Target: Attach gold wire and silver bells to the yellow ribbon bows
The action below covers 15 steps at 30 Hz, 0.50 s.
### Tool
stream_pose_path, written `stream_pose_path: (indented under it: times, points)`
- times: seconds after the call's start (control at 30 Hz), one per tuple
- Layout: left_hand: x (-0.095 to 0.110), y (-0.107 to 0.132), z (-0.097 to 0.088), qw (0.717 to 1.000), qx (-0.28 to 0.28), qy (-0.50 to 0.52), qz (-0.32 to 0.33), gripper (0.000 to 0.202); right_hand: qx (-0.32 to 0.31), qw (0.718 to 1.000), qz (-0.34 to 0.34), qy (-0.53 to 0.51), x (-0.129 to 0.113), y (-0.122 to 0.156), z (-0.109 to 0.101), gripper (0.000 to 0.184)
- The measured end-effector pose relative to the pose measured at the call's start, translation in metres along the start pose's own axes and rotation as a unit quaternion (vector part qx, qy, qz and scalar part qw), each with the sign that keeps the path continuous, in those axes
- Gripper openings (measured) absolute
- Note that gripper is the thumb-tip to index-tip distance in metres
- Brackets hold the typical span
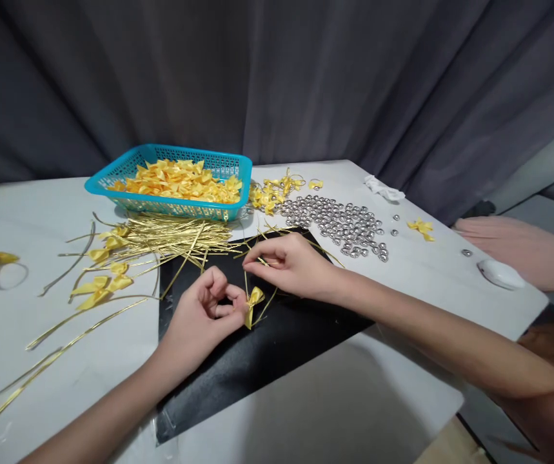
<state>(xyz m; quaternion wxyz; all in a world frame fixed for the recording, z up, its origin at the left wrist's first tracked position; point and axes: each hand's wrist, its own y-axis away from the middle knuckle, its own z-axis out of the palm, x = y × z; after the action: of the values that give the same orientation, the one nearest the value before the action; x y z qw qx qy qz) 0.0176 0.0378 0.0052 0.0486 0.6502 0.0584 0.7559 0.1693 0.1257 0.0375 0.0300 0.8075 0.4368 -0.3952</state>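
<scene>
Yellow satin ribbon, tied in a small bow (254,303), is pinched between the thumb and fingers of the person's left hand (206,306), above a black mat (257,361). The right hand (289,263), just beyond it, has thumb and forefinger pressed together on a thin gold strand (246,281) that runs down towards the bow. The mat lies at an angle on a white counter (315,419). Past the mat's far edge, a heap of gold ties (175,240) lies in front of a turquoise plastic basket (170,205) filled with yellow bows (175,180). Left of the mat are loose bows (98,291) and several long gold ties (66,351). Right of the basket sit more bows fitted with ties (271,196), then a broad scatter of shiny silver beads (337,222). Farther right are a crumpled white scrap (384,189), another yellow bow (420,229) and a smooth white object (502,274), beside pink fabric (518,248). Dark grey curtains (277,84) hang behind.
</scene>
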Motion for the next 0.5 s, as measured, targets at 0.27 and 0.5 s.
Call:
stream_pose_path:
  times: [0.27,0.5]
  points:
    - [0.005,-0.002,0.0,0.998,0.059,0.0,0.013,0.04,0.052,0.997,-0.038,0.047,-0.012,0.028,-0.014,0.011]
    - [0.004,-0.002,-0.001,0.999,0.052,-0.011,0.013,0.04,-0.031,0.994,-0.092,0.042,-0.025,0.032,-0.022,0.012]
